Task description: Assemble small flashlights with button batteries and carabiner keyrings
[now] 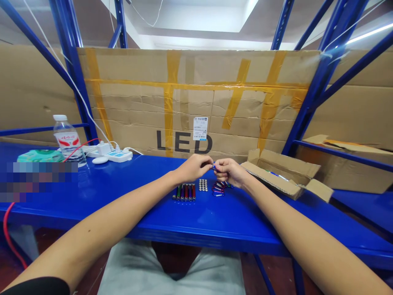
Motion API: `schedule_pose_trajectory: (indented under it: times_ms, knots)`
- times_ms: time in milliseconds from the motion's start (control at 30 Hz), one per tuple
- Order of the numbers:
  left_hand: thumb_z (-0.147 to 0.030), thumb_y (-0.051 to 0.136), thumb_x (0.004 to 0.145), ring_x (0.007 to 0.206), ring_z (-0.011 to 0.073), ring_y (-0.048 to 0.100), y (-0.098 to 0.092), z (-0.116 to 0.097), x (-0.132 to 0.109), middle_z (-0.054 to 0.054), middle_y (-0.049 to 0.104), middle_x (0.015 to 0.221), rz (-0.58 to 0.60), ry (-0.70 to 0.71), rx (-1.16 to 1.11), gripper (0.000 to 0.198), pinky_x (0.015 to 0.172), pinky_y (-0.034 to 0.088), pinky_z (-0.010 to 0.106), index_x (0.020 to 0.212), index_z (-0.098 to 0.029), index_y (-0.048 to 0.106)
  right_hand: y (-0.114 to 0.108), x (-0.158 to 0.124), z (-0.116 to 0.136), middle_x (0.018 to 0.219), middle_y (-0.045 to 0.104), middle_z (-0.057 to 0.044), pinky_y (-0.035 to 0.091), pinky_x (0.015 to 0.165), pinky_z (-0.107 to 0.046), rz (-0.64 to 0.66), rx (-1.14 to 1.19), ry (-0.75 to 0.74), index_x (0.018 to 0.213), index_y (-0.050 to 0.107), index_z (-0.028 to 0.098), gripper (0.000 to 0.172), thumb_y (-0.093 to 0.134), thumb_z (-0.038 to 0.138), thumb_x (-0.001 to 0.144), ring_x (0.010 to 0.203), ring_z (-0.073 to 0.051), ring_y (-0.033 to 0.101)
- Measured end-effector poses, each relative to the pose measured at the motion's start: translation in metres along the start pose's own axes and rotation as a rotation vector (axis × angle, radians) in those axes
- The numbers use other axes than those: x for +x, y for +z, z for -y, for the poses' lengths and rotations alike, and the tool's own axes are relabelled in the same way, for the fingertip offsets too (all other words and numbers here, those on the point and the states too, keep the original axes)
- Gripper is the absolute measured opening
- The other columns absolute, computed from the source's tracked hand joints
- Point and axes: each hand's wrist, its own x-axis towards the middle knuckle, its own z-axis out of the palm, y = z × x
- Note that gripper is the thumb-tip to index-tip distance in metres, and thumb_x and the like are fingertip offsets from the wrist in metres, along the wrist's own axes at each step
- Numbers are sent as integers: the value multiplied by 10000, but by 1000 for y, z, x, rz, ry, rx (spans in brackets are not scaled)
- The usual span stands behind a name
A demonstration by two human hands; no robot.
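My left hand (196,167) and my right hand (229,171) meet above the blue shelf (123,205), fingers pinched together on one small blue item (214,166), too small to name surely. Below the left hand lies a row of several small coloured cylinders (184,192). A cluster of small silver button cells (203,184) sits between the hands. Under the right hand lies a heap of red and blue clip-like pieces (218,188).
An open cardboard box (282,174) stands right of my hands. At the left are a water bottle (67,139), a white power strip (112,155), a green pack (39,155) and a red cable. A taped cardboard wall (199,98) marked LED closes the back.
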Motion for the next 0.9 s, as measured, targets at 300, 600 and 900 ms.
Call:
schedule_pose_trajectory:
  times_ms: [300,600,900]
  knots:
    - [-168,505,909,871,182,648,5,-2,-2,84,707,939,30,121,113,172,800,464,304,983,-158,660,-10,-3,5,536,457,33,118,348,-158,87,49,145,710,552,113,165,686,207,729,394,-5,140]
    - [-176,500,913,891,195,656,7,-2,-3,103,708,973,29,142,151,182,805,479,318,1010,-143,649,2,-5,11,512,393,63,68,339,-154,-22,43,264,695,466,169,128,584,220,701,390,-14,70]
    - [-159,533,866,750,135,617,4,-1,-2,29,706,839,-54,21,-16,135,703,454,262,903,-156,663,20,-7,11,495,340,120,139,350,-155,-196,-186,-17,722,419,213,287,610,97,542,372,-17,189]
